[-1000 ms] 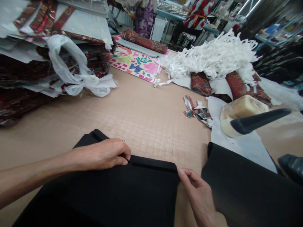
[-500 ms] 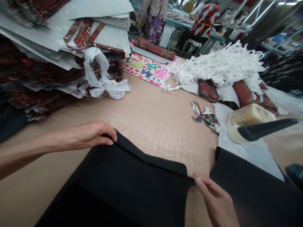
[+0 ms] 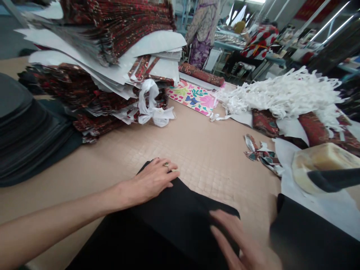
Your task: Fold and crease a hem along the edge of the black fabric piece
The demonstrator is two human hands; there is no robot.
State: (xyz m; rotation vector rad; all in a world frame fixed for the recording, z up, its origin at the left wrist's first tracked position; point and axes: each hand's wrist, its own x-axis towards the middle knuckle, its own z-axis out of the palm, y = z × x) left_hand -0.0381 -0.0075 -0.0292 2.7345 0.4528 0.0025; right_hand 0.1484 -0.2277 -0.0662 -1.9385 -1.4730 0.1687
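Observation:
A black fabric piece (image 3: 174, 217) lies on the brown-covered table below me, its far edge running from upper left to lower right. My left hand (image 3: 157, 176), with a ring on one finger, rests palm down on the upper left corner of this fabric, fingers stretched out and lying over the edge. Over the right part of the fabric is my right hand (image 3: 239, 240), somewhat blurred, its thumb and fingers apart. Whether its fingertips touch the cloth I cannot tell. The near part of the fabric runs out of the picture.
Tied stacks of red patterned cloth (image 3: 92, 86) stand at back left, beside a black fabric stack (image 3: 28, 135). White strips (image 3: 281, 93) pile up at back right. A yellowish block with a black handle (image 3: 323, 165) and another black piece (image 3: 312, 232) lie right. People work behind.
My left hand has gone from pinching the fabric's edge to lying flat on its corner. My right hand has let go of the right corner and moved inward over the cloth. The view has turned left.

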